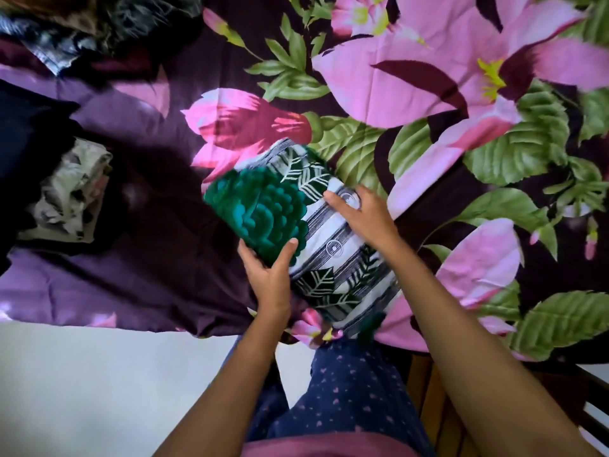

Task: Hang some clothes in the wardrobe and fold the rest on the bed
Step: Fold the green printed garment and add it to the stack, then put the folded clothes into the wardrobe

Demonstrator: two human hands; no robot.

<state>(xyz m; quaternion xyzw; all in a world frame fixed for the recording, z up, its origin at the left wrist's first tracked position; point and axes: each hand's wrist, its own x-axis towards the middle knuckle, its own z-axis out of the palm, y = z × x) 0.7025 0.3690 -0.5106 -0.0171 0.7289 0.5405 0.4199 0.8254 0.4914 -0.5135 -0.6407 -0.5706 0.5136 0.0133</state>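
A folded garment (pixel 280 206), green flower and leaf print on white with grey stripes, lies at the near edge of the bed (pixel 428 94), which has a purple sheet with big pink flowers. My left hand (pixel 270 278) grips the garment's near left edge, thumb on top and fingers underneath. My right hand (pixel 362 212) rests on top of the fold, fingers curled over its right side. The garment looks slightly lifted and blurred at its far end.
A folded pale patterned cloth (pixel 72 192) lies on dark fabric (pixel 26 133) at the left of the bed. A heap of dark clothes (pixel 82 24) sits at the far left corner. White floor (pixel 99 384) lies below the bed edge; a wooden frame (pixel 438 407) shows at lower right.
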